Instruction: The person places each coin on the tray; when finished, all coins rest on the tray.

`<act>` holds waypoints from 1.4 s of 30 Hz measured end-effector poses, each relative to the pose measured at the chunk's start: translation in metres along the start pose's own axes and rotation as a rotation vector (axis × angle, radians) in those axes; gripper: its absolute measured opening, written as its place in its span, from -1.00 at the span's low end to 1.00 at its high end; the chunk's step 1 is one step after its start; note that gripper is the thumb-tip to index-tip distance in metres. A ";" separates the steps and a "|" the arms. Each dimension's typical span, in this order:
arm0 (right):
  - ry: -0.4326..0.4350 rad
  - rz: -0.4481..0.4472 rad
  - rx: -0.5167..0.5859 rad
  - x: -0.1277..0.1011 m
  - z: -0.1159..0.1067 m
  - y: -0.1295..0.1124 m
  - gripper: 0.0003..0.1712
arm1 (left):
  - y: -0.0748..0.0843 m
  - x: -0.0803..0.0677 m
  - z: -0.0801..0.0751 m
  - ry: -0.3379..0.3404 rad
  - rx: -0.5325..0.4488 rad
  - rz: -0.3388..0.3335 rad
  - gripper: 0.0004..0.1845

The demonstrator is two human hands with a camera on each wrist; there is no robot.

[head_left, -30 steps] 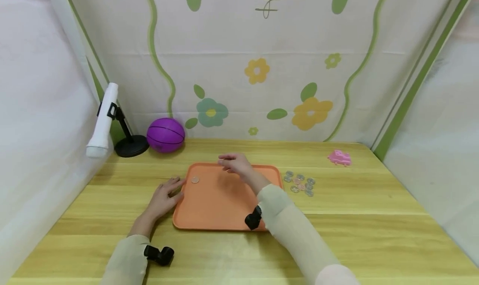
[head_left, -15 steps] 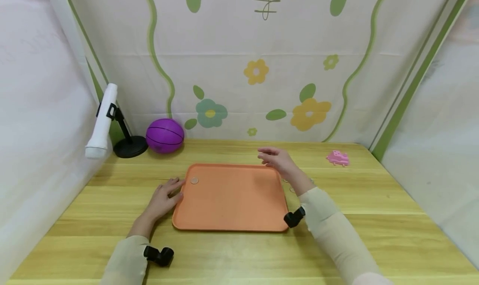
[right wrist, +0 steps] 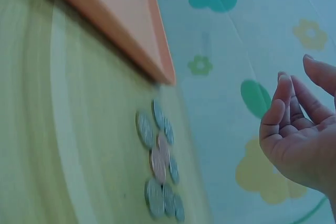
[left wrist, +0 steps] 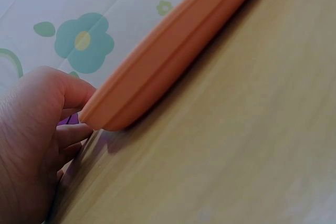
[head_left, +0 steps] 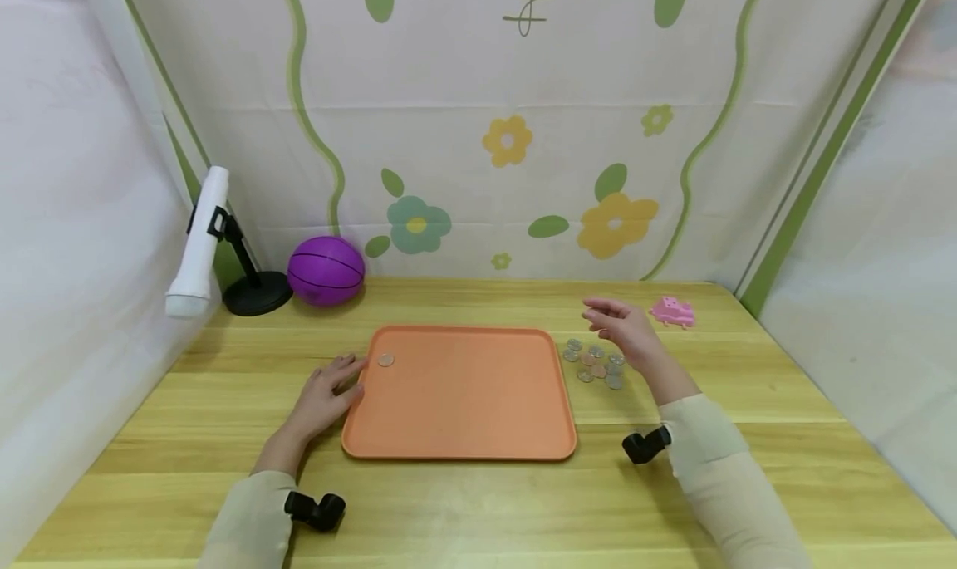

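Note:
An orange tray [head_left: 463, 419] lies in the middle of the wooden table, with a single coin [head_left: 385, 360] in its far left corner. My left hand [head_left: 329, 394] rests flat on the table against the tray's left rim [left wrist: 157, 82], fingers relaxed. Several coins [head_left: 594, 364] lie in a cluster just right of the tray, also visible in the right wrist view [right wrist: 160, 161]. My right hand [head_left: 624, 328] hovers above that cluster, fingers loosely bent and holding nothing [right wrist: 294, 129].
A purple ball [head_left: 326, 270] and a white lamp on a black stand [head_left: 202, 245] sit at the back left. A small pink toy [head_left: 673, 312] lies at the back right. Flowered cloth walls close in the table on three sides.
My right hand has moved from over the tray's far edge rightward to above the coin cluster. The left hand and the tray have stayed put.

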State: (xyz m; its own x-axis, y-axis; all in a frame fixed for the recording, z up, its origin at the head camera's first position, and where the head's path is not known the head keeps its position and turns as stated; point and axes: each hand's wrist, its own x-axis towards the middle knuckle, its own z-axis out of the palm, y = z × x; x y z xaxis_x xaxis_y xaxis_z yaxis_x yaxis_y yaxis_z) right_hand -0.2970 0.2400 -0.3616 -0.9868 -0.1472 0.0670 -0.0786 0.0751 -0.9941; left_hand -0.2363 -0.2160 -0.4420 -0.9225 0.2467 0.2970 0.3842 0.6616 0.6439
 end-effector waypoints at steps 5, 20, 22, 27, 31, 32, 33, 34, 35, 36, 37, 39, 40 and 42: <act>0.029 -0.001 -0.036 -0.009 -0.029 0.013 -0.50 | 0.001 0.000 0.001 0.002 -0.006 0.011 -0.54; 0.013 0.105 -0.193 -0.017 -0.078 0.049 -0.41 | 0.000 -0.001 0.001 0.016 0.009 0.015 -0.55; 0.016 0.119 -0.174 -0.017 -0.078 0.054 -0.42 | 0.001 -0.001 0.000 0.021 0.011 0.020 -0.55; 0.036 0.135 -0.216 -0.015 -0.076 0.069 -0.46 | 0.001 -0.001 0.000 0.024 0.010 0.025 -0.56; 0.068 0.146 -0.330 -0.014 -0.075 0.077 -0.48 | 0.000 0.000 0.000 0.017 0.008 0.018 -0.55; 0.073 0.143 -0.348 -0.013 -0.075 0.078 -0.48 | 0.000 0.001 0.000 0.016 0.005 0.016 -0.55; 0.074 0.139 -0.362 -0.013 -0.074 0.078 -0.49 | 0.000 0.001 0.000 0.016 0.003 0.014 -0.55; 0.068 0.130 -0.373 -0.013 -0.075 0.079 -0.49 | 0.000 0.002 0.000 0.015 0.005 0.014 -0.55; 0.062 0.121 -0.380 -0.012 -0.075 0.079 -0.49 | 0.000 0.002 0.000 0.014 0.003 0.013 -0.55; 0.055 0.114 -0.386 -0.012 -0.075 0.080 -0.49 | 0.000 0.002 0.000 0.011 0.003 0.012 -0.55; 0.053 0.110 -0.386 -0.012 -0.075 0.080 -0.50 | 0.000 0.002 0.000 0.011 0.003 0.012 -0.55; 0.049 0.096 -0.391 -0.011 -0.074 0.082 -0.52 | 0.000 0.001 0.000 0.005 0.004 0.009 -0.54; 0.046 0.091 -0.394 -0.011 -0.074 0.082 -0.53 | 0.000 0.001 -0.001 0.002 0.005 0.009 -0.54; 0.042 0.085 -0.408 -0.012 -0.073 0.083 -0.56 | 0.000 0.001 0.000 -0.003 0.004 0.007 -0.54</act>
State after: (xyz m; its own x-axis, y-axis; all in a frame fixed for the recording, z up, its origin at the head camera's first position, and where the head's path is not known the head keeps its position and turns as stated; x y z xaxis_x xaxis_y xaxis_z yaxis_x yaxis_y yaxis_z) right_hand -0.3023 0.3198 -0.4385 -0.9965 -0.0838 -0.0019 -0.0379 0.4706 -0.8815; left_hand -0.2371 -0.2160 -0.4413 -0.9200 0.2532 0.2990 0.3902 0.6626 0.6393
